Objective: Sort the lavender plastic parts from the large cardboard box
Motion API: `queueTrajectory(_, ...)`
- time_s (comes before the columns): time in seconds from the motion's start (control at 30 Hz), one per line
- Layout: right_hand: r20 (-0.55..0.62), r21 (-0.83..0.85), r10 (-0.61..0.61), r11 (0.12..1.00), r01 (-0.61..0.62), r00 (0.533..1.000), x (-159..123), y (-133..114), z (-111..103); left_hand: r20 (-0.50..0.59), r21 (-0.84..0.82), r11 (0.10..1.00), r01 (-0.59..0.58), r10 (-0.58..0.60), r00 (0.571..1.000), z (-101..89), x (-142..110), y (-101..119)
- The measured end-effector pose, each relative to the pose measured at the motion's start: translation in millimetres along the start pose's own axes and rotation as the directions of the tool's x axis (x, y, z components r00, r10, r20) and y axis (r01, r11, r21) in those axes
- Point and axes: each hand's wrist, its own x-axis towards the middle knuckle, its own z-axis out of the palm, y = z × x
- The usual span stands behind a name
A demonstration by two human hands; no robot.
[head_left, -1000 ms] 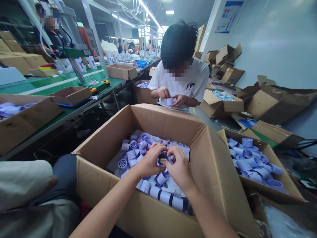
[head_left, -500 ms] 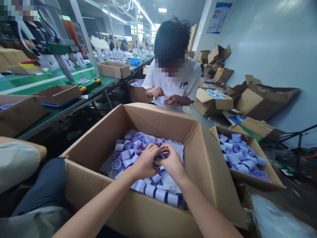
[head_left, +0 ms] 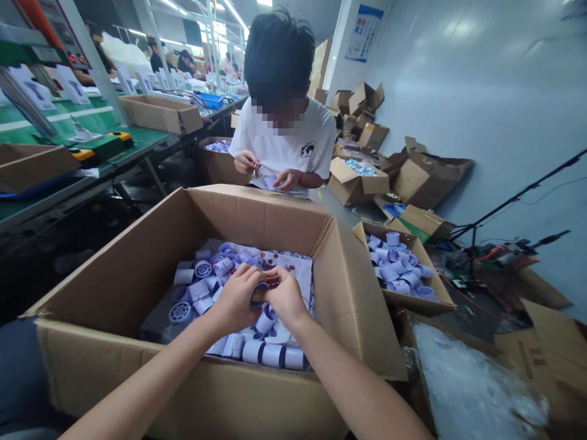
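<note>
Over the middle of a large cardboard box (head_left: 151,360), my left hand (head_left: 238,298) is closed around a short lavender plastic cylinder (head_left: 259,296). My right hand (head_left: 287,296) grips the same cylinder from the other side, its fingertips meeting those of the left at the far rim. The fingers cover most of the part, and whether something small is pinched there cannot be made out. Below lie many loose lavender cylinders (head_left: 200,289), some showing spoked ends. A row of cylinders with dark bands (head_left: 253,352) lines the near side. Small red pieces (head_left: 292,267) are scattered on a pale sheet (head_left: 300,282).
Across the box sits a co-worker (head_left: 284,137) holding a similar pale part. To the right stands a smaller box (head_left: 443,299) full of cylinders, with clear plastic bags (head_left: 463,373) nearer me. A green workbench (head_left: 151,142) runs along the left; a thin black stand (head_left: 518,198) is at right.
The view has turned right, so everything sits further left. Both my hands still hold the cylinder together. The co-worker's hands have moved slightly apart.
</note>
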Motion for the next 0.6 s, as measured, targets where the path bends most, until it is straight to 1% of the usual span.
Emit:
queueTrajectory(0.1,-0.024,0.101,0.080,0.992,-0.078,0.996,0.6,2.7,1.1,-0.007,0.013,1.000,0.025,-0.025,1.000,1.4,-0.8,-1.2)
queueTrajectory(0.2,-0.010,0.121,0.081,0.989,-0.080,0.997,2.4,-0.6,2.3,-0.044,-0.011,0.999,0.042,-0.043,0.998,2.7,0.0,-2.3)
queueTrajectory(0.27,0.064,0.131,0.064,0.989,-0.072,0.996,4.0,-7.3,2.3,-0.086,-0.035,0.999,0.027,-0.029,0.996,3.6,0.8,-2.6)
queueTrajectory(0.37,0.221,0.134,0.038,0.989,-0.069,0.975,3.1,-22.2,-2.5,-0.159,-0.058,0.998,-0.030,0.021,0.987,6.3,0.1,-3.8)
queueTrajectory(0.4,0.234,0.128,0.027,0.990,-0.058,0.972,1.2,-27.2,-7.0,-0.176,-0.059,0.997,-0.043,0.032,0.984,7.8,-0.7,-5.3)
queueTrajectory(0.43,0.213,0.125,0.010,0.991,-0.037,0.977,-1.4,-31.6,-13.9,-0.182,-0.054,0.997,-0.046,0.036,0.983,9.8,-1.9,-7.7)
queueTrajectory(0.47,0.154,0.130,-0.019,0.991,-0.001,0.988,-4.3,-35.0,-23.8,-0.171,-0.044,0.998,-0.039,0.031,0.985,12.3,-3.1,-11.1)
queueTrajectory(0.5,0.067,0.146,-0.058,0.988,0.048,0.996,-7.0,-37.4,-37.2,-0.147,-0.031,0.999,-0.024,0.019,0.989,15.1,-4.2,-15.2)
queueTrajectory(0.53,-0.036,0.164,-0.098,0.981,0.102,0.995,-8.9,-38.8,-54.4,-0.112,-0.017,1.000,-0.006,0.004,0.994,18.2,-5.0,-19.7)
queueTrajectory(0.57,-0.148,0.177,-0.138,0.971,0.163,0.979,-9.5,-39.4,-75.3,-0.068,-0.003,1.000,0.013,-0.013,0.998,21.3,-5.5,-24.2)
queueTrajectory(0.6,-0.255,0.174,-0.166,0.961,0.214,0.953,-8.3,-39.8,-99.3,-0.017,0.007,1.000,0.026,-0.026,1.000,24.1,-5.5,-28.2)
